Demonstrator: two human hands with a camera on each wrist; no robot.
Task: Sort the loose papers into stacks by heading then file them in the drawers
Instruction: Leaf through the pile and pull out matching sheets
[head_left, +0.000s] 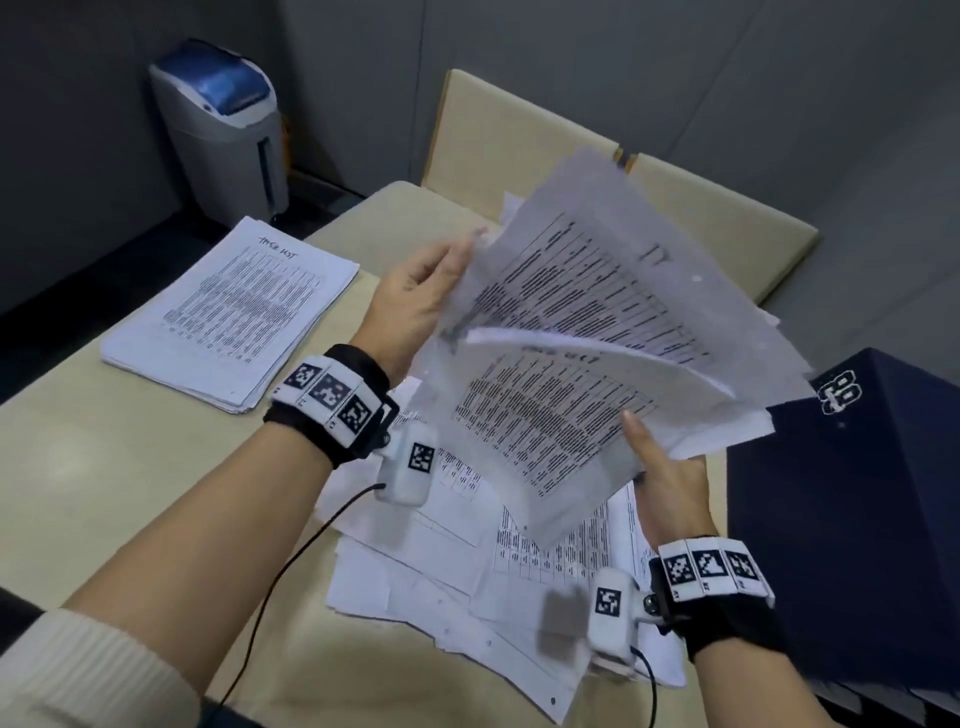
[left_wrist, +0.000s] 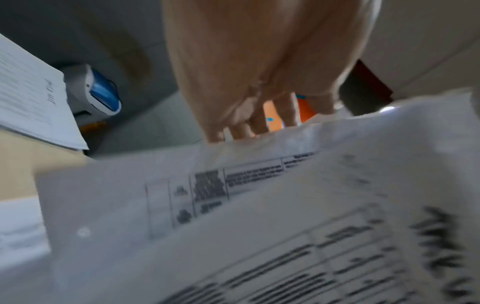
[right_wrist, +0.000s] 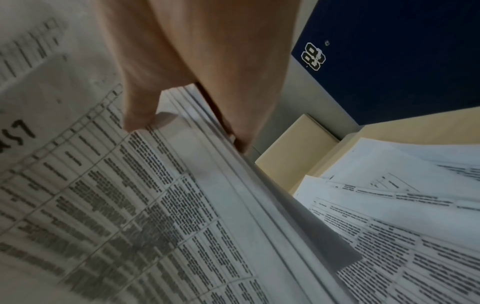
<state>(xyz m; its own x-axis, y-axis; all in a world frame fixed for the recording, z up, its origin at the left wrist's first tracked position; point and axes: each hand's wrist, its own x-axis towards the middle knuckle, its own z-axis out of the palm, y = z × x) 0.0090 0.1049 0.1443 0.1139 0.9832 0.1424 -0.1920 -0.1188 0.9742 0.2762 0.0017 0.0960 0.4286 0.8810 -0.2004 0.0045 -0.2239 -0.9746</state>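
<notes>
A bundle of printed table sheets (head_left: 597, 322) hangs tilted above the table, fanned apart. My left hand (head_left: 457, 260) grips the upper sheets at their left edge, and in the left wrist view its fingers (left_wrist: 249, 127) disappear behind the paper (left_wrist: 259, 205). My right hand (head_left: 644, 447) pinches the bundle's lower right edge; its thumb (right_wrist: 145, 117) lies on the top page (right_wrist: 130, 205) with the other fingers underneath. A squared stack with a handwritten heading (head_left: 228, 312) lies at the table's left. Loose sheets (head_left: 441, 571) are scattered under the raised bundle.
A dark blue box with a white logo (head_left: 857, 519) stands at the right, close to my right wrist. A grey bin with a blue lid (head_left: 223, 119) stands on the floor beyond the beige table (head_left: 104, 467). Beige panels (head_left: 519, 130) lie behind.
</notes>
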